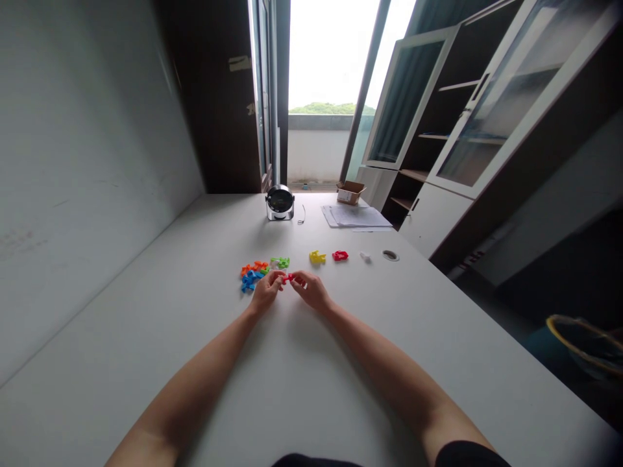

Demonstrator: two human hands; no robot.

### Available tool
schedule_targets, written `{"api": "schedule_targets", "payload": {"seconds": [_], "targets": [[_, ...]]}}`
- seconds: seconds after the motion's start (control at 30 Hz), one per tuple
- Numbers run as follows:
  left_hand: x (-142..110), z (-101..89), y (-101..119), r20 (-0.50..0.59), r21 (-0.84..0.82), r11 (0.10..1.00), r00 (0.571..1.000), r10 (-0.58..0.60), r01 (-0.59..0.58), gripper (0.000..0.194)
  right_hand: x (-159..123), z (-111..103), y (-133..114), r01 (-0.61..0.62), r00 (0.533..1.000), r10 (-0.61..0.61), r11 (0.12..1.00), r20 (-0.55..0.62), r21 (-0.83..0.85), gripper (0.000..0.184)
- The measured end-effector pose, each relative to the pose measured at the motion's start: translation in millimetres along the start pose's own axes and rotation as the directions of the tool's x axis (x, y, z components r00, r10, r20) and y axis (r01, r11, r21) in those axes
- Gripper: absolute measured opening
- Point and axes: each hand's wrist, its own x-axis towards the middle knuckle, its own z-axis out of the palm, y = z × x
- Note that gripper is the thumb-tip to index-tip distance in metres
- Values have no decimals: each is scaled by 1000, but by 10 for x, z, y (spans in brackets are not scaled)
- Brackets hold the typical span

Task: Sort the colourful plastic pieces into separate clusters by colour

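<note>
Between my two hands is a small red plastic piece (pixel 287 278). My left hand (pixel 267 289) pinches its left side, and my right hand (pixel 311 289) has its fingertips closed on the right side. The fingers cover part of it, so its exact shape is hidden. Just beyond my left hand lie orange pieces (pixel 254 268), blue pieces (pixel 250 281) and green pieces (pixel 280 262) in a loose pile, with a whitish piece among them. Farther right, apart from the pile, a yellow piece (pixel 317 257), a red piece (pixel 340 255) and a white piece (pixel 365 257) sit in a row.
A round black device on a stand (pixel 280 202) is at the table's far side, with a thin cord (pixel 302 216) beside it. Papers (pixel 357 216) and an open cardboard box (pixel 350 192) lie back right. A cable hole (pixel 390 255) interrupts the white table (pixel 302 376). A wall borders the left.
</note>
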Motion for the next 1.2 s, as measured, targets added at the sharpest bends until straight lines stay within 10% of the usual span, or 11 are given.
{"api": "schedule_targets", "payload": {"seconds": [0.33, 0.87, 1.2], "targets": [[-97, 28, 133, 35, 256, 959, 993, 117, -122, 21, 31, 5, 130, -185, 979, 169, 972, 117, 143, 29], [-55, -34, 126, 84, 265, 963, 996, 29, -50, 41, 0, 25, 14, -20, 1000, 18, 996, 23, 92, 24], [-46, 16, 25, 27, 150, 988, 999, 41, -45, 29, 16, -1, 45, -133, 991, 131, 982, 22, 135, 25]]}}
